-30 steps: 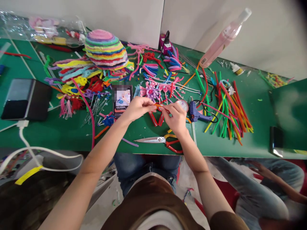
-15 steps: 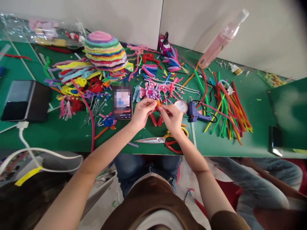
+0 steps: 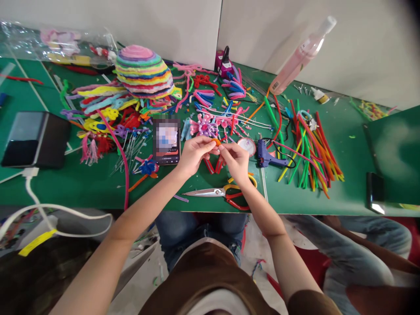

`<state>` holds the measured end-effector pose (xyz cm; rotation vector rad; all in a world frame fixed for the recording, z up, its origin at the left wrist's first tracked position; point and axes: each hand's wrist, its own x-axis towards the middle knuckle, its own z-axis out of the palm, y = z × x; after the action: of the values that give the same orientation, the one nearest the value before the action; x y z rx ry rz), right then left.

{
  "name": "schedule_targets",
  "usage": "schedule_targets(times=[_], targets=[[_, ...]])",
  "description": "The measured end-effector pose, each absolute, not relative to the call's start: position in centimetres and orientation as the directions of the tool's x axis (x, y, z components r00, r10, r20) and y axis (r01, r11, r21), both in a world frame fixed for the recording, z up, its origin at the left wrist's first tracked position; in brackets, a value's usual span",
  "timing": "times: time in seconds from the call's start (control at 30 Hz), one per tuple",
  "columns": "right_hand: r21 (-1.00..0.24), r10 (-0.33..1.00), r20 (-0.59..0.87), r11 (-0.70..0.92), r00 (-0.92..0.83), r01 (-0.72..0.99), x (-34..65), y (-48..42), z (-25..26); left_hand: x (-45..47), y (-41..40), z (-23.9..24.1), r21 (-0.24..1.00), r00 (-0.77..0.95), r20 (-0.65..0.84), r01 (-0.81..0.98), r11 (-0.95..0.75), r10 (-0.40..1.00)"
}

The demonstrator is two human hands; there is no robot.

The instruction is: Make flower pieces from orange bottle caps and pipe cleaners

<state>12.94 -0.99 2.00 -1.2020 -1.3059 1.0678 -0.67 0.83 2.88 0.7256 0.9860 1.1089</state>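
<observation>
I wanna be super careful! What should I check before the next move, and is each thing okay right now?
1. Small orange fuzzy strip held: ok, pinched by the left hand and right hand.
2. Long metal scissors with red and yellow handles put down: ok, lying on the green table.
3. Scissor handles uncovered: not ok, the right forearm hides part of them in this view.
4. Space around the hands tidy: not ok, red sticks in a V shape lie close by.
5. Blue plastic glue gun cool: cannot tell.
6. Black phone's screen lit: ok, though its picture is blurred.
</observation>
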Motion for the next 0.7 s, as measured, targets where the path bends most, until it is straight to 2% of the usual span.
schedule_targets(times=[0.4, 0.57, 0.7], targets=[[-0.995, 0.995, 0.073, 0.069, 0.064, 0.066, 12.78, -0.84, 2.28, -0.45, 0.74, 2.48, 0.776, 0.121, -0.335, -0.528, 0.347, 0.934], [-0.978, 0.982, 0.167, 0.154, 0.083, 0.144, 12.83, -0.97, 2.38, -0.35, 0.56, 2.09, 0.851, 0.123, -0.239, -0.452, 0.269, 0.963], [-0.971, 0.975, 0.187, 0.165, 0.123, 0.172, 13.02, -1.05, 2.36, -0.46, 0.61, 1.96, 0.926, 0.098, -0.137, -0.341, 0.162, 0.986]])
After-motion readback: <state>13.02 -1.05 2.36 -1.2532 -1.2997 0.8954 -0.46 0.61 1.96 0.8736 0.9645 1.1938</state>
